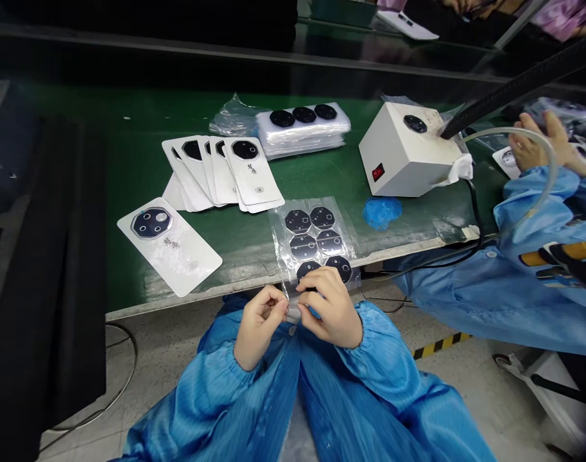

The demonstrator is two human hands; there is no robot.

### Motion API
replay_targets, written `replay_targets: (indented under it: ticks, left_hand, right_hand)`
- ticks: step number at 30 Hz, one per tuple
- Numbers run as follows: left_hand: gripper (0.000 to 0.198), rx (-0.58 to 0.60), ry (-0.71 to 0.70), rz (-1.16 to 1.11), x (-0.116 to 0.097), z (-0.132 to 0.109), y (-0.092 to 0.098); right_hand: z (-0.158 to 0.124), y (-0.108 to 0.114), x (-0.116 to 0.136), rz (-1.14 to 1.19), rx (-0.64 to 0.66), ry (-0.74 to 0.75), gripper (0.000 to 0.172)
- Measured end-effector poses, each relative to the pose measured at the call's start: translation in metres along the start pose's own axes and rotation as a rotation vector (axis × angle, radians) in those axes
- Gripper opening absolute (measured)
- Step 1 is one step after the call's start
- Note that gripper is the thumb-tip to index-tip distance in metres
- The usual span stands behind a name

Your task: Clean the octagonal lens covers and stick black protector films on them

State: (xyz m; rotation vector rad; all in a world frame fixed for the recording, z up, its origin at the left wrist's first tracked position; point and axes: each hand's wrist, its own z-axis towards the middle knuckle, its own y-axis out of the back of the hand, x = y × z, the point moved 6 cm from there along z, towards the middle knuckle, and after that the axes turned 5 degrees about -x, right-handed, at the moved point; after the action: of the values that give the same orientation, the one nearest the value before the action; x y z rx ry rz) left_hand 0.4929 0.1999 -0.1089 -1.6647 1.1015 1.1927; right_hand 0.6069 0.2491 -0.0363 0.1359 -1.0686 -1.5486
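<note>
A clear plastic sheet point(313, 236) carrying several black octagonal camera lens covers lies over the front edge of the green table point(129, 160). My left hand point(258, 324) and my right hand point(330, 307) both pinch the sheet's near end, fingers closed on its clear film. A white phone back cover point(170, 245) with a black camera ring lies to the left of my hands.
A fan of white back covers point(224, 171) lies behind, with a bagged stack point(303, 130) further back. A white box point(408, 151) with a red switch, a blue crumpled cap point(382, 211), and a co-worker's sleeve point(528, 269) sit to the right.
</note>
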Motion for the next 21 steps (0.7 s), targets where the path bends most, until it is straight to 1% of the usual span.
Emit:
replay_targets:
  ticks: [3, 6, 13, 17, 21]
  left_hand:
    - [0.020, 0.003, -0.001, 0.025, -0.003, -0.001, 0.000]
    - [0.020, 0.009, -0.015, 0.055, -0.008, -0.001, -0.001]
    - [0.018, 0.022, -0.060, 0.087, -0.016, 0.000, -0.002]
    - [0.017, 0.032, -0.064, 0.074, -0.016, -0.001, -0.002]
    - [0.019, 0.051, -0.063, 0.032, -0.010, -0.001, 0.000]
  right_hand:
    - [0.001, -0.002, 0.001, 0.002, 0.010, -0.003, 0.003]
    - [0.001, -0.003, 0.002, -0.019, 0.022, -0.009, 0.006]
    - [0.002, -0.004, 0.002, 0.009, 0.030, -0.008, 0.002]
    - [0.001, -0.002, 0.000, 0.035, 0.017, -0.030, 0.003]
    - [0.001, -0.002, 0.000, 0.053, 0.014, -0.037, 0.003]
